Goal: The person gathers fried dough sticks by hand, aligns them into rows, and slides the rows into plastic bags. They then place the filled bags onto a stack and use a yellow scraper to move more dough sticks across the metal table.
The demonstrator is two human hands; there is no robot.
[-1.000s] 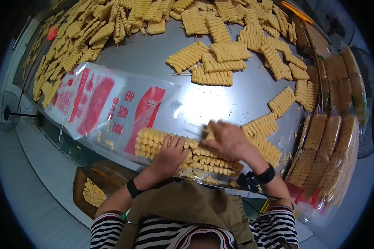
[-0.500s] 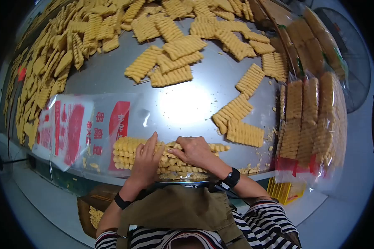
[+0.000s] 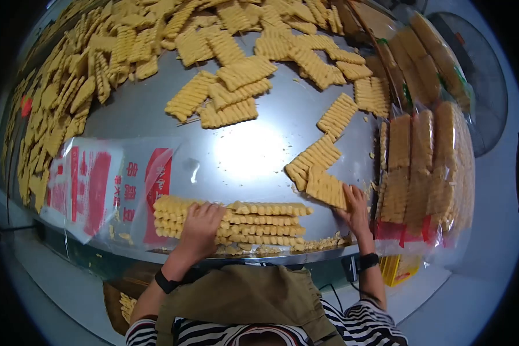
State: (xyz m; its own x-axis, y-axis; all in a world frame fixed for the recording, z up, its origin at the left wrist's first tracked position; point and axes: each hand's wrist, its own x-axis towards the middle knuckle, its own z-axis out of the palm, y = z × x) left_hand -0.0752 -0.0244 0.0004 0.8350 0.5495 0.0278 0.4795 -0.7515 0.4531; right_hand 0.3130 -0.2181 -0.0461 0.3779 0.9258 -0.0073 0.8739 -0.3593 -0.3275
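Along the table's near edge lies a layered stack of ridged yellow skewered slabs (image 3: 268,224), in two rows end to end. My left hand (image 3: 203,228) is closed over the top of this stack, where the rows meet, its fingers bent against the slabs. To the right, my right hand (image 3: 357,214) grips the right end of a loose ridged slab (image 3: 326,188), thumb on the near side and fingers at the far corner. That slab overlaps another ridged slab (image 3: 311,160) lying just beyond it.
Printed clear plastic bags (image 3: 92,190) lie flat at left. Filled bags of slabs (image 3: 424,167) stand along the right edge. A large heap of slabs (image 3: 121,46) covers the far left and back. Crumbs (image 3: 328,242) litter the near edge; a yellow crate (image 3: 391,270) sits below.
My right hand has left the stack and moved right to the loose slab, which has turned slightly. My left hand stays at the stack, its fingers now curled over the top.
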